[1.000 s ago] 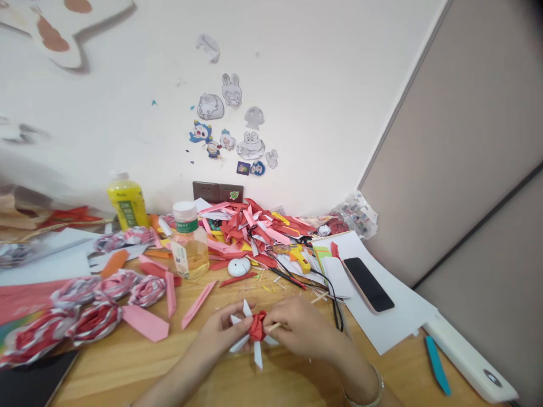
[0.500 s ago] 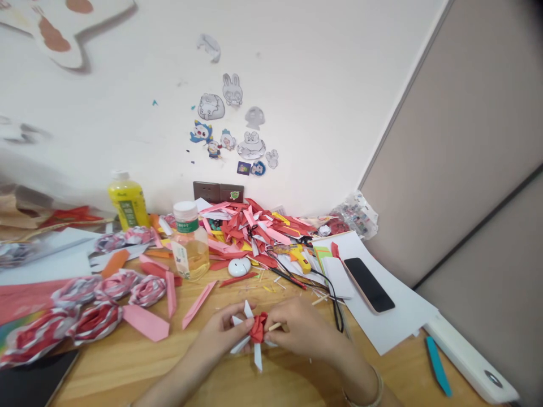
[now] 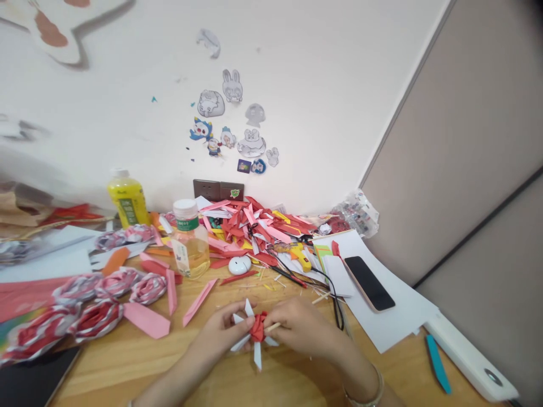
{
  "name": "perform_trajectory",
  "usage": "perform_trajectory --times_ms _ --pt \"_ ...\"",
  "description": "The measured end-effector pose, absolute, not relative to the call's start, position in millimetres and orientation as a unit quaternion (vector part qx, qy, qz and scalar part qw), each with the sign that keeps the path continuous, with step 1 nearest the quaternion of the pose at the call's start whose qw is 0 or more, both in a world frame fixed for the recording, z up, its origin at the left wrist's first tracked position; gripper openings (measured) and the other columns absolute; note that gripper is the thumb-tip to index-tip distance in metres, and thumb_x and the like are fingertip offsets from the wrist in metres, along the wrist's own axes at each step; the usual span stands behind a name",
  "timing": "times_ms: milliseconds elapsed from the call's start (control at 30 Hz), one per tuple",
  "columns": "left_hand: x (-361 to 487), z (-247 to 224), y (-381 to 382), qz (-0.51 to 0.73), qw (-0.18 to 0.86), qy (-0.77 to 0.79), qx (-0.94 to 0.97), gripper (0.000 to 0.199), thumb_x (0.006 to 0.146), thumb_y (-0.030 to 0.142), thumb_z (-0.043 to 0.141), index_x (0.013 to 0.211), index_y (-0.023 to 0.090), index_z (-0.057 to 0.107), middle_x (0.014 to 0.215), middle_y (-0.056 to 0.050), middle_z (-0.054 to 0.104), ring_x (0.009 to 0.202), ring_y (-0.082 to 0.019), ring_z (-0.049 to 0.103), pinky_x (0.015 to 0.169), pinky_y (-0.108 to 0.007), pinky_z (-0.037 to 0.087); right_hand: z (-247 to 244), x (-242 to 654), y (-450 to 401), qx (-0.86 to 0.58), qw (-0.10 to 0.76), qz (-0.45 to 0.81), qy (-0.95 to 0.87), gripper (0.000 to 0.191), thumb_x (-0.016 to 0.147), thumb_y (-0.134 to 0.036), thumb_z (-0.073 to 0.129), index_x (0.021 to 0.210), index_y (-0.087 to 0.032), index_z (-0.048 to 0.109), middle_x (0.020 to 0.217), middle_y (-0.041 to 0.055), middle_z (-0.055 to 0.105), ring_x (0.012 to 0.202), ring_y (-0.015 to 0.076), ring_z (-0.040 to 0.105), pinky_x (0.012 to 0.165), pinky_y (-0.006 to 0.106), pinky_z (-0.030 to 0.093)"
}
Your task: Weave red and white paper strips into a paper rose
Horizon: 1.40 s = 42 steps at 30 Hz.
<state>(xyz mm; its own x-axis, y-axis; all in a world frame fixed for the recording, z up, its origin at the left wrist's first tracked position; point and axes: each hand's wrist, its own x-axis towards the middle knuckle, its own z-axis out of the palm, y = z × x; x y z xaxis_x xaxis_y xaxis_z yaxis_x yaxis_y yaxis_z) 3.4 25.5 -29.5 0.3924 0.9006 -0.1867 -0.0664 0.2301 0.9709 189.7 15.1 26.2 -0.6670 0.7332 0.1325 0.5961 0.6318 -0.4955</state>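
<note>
Head view is showing a wooden table (image 3: 229,390) running up to a white wall (image 3: 322,85), with a grey panel (image 3: 475,141) closing off the right side. Paper cut-outs (image 3: 251,144) are sticking to the wall above a dark socket plate (image 3: 206,190).

Near the front, above the tabletop, both hands are meeting around a red paper piece (image 3: 258,327) with white pointed strips (image 3: 258,357) spreading out from it. The left hand (image 3: 232,325) is holding it from the side, its thumb pressing near the red centre and its other fingers going behind the strips. The right hand (image 3: 299,323) is curling its fingers closed around a thin wooden stick (image 3: 274,327), whose end is pointing at the red part. The hands are hiding some of the strips, so whether the stick is touching the red paper cannot be told.

Beyond them, a heap of folded paper (image 3: 241,226) is lying against the wall, partly covered by a bottle of pale liquid (image 3: 197,260). A yellow glue gun (image 3: 302,259) is resting at the heap's right edge, its black cable (image 3: 337,311) trailing near the right hand. A phone (image 3: 369,282) is lying on white sheets (image 3: 382,333); twisted red-and-white coils (image 3: 95,322) are sitting on the left.
</note>
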Motion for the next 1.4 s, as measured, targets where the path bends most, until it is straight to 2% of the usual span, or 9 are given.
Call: perform_trajectory --times_ms 133,300,500,633,833,967,1300,1400 --pt "4.7 -30.1 25.1 0.364 0.655 0.419 0.513 0.045 0.057 0.052 0.074 0.081 0.015 0.062 0.056 0.002 0.060 0.048 -0.013 0.054 0.048 -0.022 0.040 23.3 188.9 15.0 -0.401 0.158 0.195 -0.881 0.012 0.080 -0.023 0.059 0.077 -0.019 0.070 0.068 -0.0028 0.066 0.059 0.0097 0.053 0.053 0.019 0.029" --pt "4.4 -31.9 26.0 0.362 0.652 0.407 0.527 0.042 0.060 0.050 0.072 0.078 0.015 0.060 0.058 0.002 0.059 0.049 -0.013 0.054 0.049 -0.022 0.041 18.6 184.7 14.3 -0.428 0.164 0.188 -0.869 0.014 0.076 -0.029 0.064 0.070 -0.017 0.068 0.061 -0.0034 0.062 0.052 0.0083 0.047 0.049 0.020 0.025" --pt "4.1 -29.6 25.5 0.364 0.653 0.415 0.518 0.043 0.059 0.051 0.072 0.078 0.015 0.060 0.059 0.002 0.059 0.052 -0.013 0.054 0.050 -0.022 0.039 25.4 187.4 14.4 -0.434 0.174 0.217 -0.857 0.013 0.072 -0.030 0.069 0.073 -0.017 0.067 0.067 -0.0037 0.062 0.060 0.0096 0.051 0.053 0.019 0.029" --pt "4.0 -25.4 24.3 0.368 0.659 0.415 0.508 0.047 0.058 0.052 0.073 0.081 0.014 0.060 0.059 0.002 0.060 0.052 -0.012 0.053 0.051 -0.021 0.039 29.6 192.1 15.6 -0.407 0.173 0.223 -0.869 0.006 0.076 -0.023 0.063 0.078 -0.019 0.068 0.069 -0.0031 0.063 0.065 0.0107 0.053 0.058 0.019 0.032" --pt "4.5 -23.7 23.3 0.359 0.665 0.412 0.510 0.044 0.059 0.052 0.072 0.081 0.015 0.060 0.058 0.003 0.061 0.049 -0.011 0.053 0.050 -0.021 0.038 27.9 191.7 16.6 -0.375 0.172 0.226 -0.882 0.020 0.081 -0.011 0.051 0.068 -0.017 0.065 0.064 -0.0037 0.060 0.061 0.0086 0.049 0.057 0.018 0.030" --pt "4.7 -24.7 23.8 0.357 0.657 0.412 0.521 0.043 0.061 0.052 0.070 0.079 0.015 0.059 0.056 0.003 0.060 0.049 -0.011 0.052 0.048 -0.019 0.036 26.8 189.6 16.5 -0.391 0.181 0.217 -0.876 0.014 0.078 -0.012 0.055 0.069 -0.017 0.065 0.064 -0.0035 0.059 0.057 0.0086 0.047 0.054 0.018 0.028" --pt "4.6 -26.9 24.3 0.358 0.662 0.416 0.510 0.044 0.059 0.053 0.071 0.077 0.015 0.058 0.057 0.003 0.059 0.051 -0.012 0.054 0.051 -0.021 0.041 23.5 187.1 14.7 -0.425 0.191 0.234 -0.853 0.006 0.075 -0.022 0.063 0.075 -0.019 0.069 0.066 -0.0029 0.062 0.059 0.0097 0.051 0.053 0.018 0.029" --pt "4.3 -26.1 24.1 0.364 0.666 0.415 0.501 0.046 0.059 0.053 0.071 0.083 0.015 0.059 0.056 0.004 0.060 0.050 -0.011 0.054 0.051 -0.021 0.041 25.1 188.9 14.1 -0.417 0.194 0.245 -0.853 0.007 0.076 -0.020 0.063 0.079 -0.020 0.069 0.068 -0.0033 0.063 0.059 0.0094 0.052 0.055 0.018 0.031"
